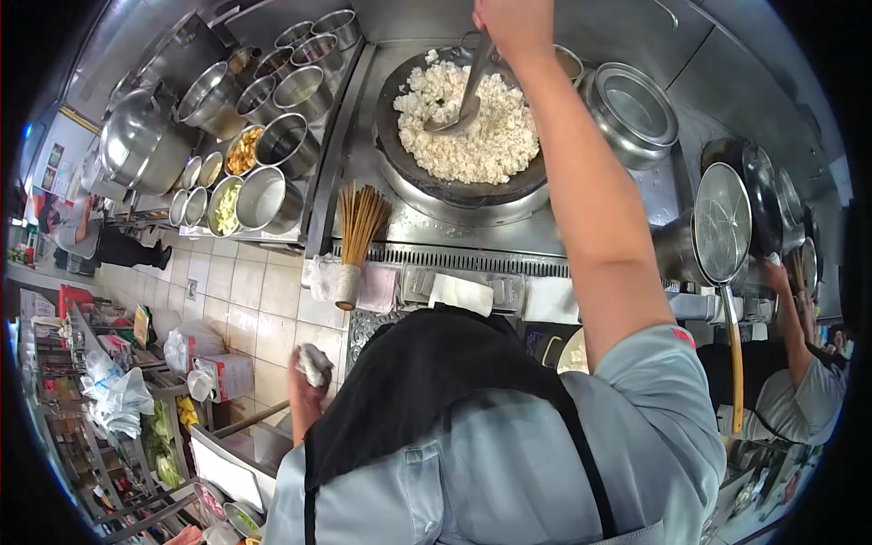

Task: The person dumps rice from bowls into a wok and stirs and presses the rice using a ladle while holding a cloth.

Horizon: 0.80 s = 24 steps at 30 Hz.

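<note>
My right hand [518, 25], at the top of the view, is closed round the handle of a metal ladle [470, 91]. The ladle's head rests in white, crumbly rice [495, 136] spread across a large dark wok [386, 127]. The wok sits on a round steel ring [454, 206] on the stove. Low on the left, well away from the wok, my left hand [306, 392] grips a crumpled greyish cloth [315, 363]. A bamboo brush [359, 227] lies at the stove's front edge, between that hand and the wok.
Several steel pots [271, 202] stand left of the stove, some holding chopped food. Right of the wok is a lidded pot [633, 107]; a long-handled strainer [723, 222] lies farther right. Co-workers stand at far left [77, 236] and far right [790, 381]. A cluttered shelf [100, 363] is lower left.
</note>
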### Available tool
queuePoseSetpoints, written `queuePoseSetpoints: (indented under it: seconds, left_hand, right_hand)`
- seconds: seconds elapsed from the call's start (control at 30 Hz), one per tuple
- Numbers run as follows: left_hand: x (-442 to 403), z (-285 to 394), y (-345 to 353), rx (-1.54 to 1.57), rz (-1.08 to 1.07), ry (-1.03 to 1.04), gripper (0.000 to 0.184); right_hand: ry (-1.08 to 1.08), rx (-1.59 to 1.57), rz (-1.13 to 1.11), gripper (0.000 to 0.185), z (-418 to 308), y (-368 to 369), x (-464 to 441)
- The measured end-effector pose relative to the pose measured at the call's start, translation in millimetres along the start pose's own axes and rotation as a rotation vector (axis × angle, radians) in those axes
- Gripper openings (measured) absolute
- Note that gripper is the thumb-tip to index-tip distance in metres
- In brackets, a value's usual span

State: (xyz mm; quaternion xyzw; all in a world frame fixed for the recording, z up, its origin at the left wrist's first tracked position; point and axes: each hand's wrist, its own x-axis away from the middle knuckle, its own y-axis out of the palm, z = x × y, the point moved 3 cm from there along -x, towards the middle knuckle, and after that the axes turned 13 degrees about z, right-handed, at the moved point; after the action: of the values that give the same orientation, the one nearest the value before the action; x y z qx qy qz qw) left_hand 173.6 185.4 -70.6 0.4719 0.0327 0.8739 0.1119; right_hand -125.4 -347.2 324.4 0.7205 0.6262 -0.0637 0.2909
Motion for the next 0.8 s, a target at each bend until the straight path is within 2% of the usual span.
queuePoseSetpoints:
  seconds: [0.03, 0.1, 0.13, 0.17, 0.2, 0.27, 0.3, 0.37, 0.43, 0.47, 0.5, 0.53, 0.6, 0.63, 0.7, 0.73, 0.8]
  left_hand:
    - [37, 15, 28, 0.048, -0.055, 0.002, 0.034]
    - [57, 37, 65, 0.008, -0.144, 0.071, 0.039]
    - [54, 43, 87, 0.078, -0.291, 0.029, 0.041]
    - [74, 47, 120, -0.017, -0.267, 0.070, 0.042]
    - [78, 46, 151, -0.032, -0.366, 0.039, 0.043]
    - [77, 29, 209, -0.031, -0.493, 0.001, 0.039]
    - [60, 17, 233, -0.011, -0.539, -0.211, 0.039]
    - [76, -10, 291, -0.100, -0.565, -0.300, 0.033]
    - [58, -40, 333, -0.249, -0.621, -0.374, 0.034]
    - [49, -54, 355, -0.278, -0.666, -0.369, 0.035]
    - [45, -67, 374, -0.308, -0.714, -0.363, 0.037]
    - [54, -74, 390, -0.323, -0.598, -0.390, 0.038]
    - [70, -84, 414, -0.393, -0.518, -0.312, 0.036]
    - [86, -87, 422, -0.371, -0.477, -0.292, 0.031]
    - [62, -106, 444, -0.404, -0.472, -0.277, 0.027]
    - [52, -117, 444, -0.422, -0.456, -0.277, 0.026]
    - [63, -117, 443, -0.452, -0.385, -0.245, 0.017]
  right_hand:
    - [-0.026, -0.002, -0.048, 0.034, -30, 7, 18]
    - [-0.026, -0.018, -0.135, 0.032, -51, 6, 45]
    - [-0.112, 0.067, -0.095, 0.032, -23, 3, 43]
    - [-0.200, 0.152, -0.052, 0.031, 28, -2, 39]
    - [-0.299, 0.232, -0.009, 0.031, 52, -3, 29]
    - [-0.234, 0.247, -0.021, 0.033, 42, -2, 18]
    - [-0.240, 0.260, -0.015, 0.033, 24, 0, 13]
    - [-0.314, 0.186, -0.021, 0.033, -29, 10, 9]
    - [-0.286, 0.234, -0.059, 0.033, -48, -1, 33]
    - [-0.275, 0.259, -0.071, 0.033, -51, -4, 38]
    - [-0.319, 0.270, 0.057, 0.036, -3, -9, 38]
    - [-0.404, 0.246, 0.042, 0.038, 40, -17, 30]
    - [0.084, 0.223, 0.018, 0.035, 35, -23, 13]
    - [0.038, 0.175, 0.008, 0.034, 21, -29, 10]
    - [-0.064, 0.111, -0.056, 0.036, -32, -23, 3]
    - [-0.068, 0.083, -0.010, 0.036, -57, -22, 10]
    - [-0.103, 0.000, -0.061, 0.035, -54, -34, 7]
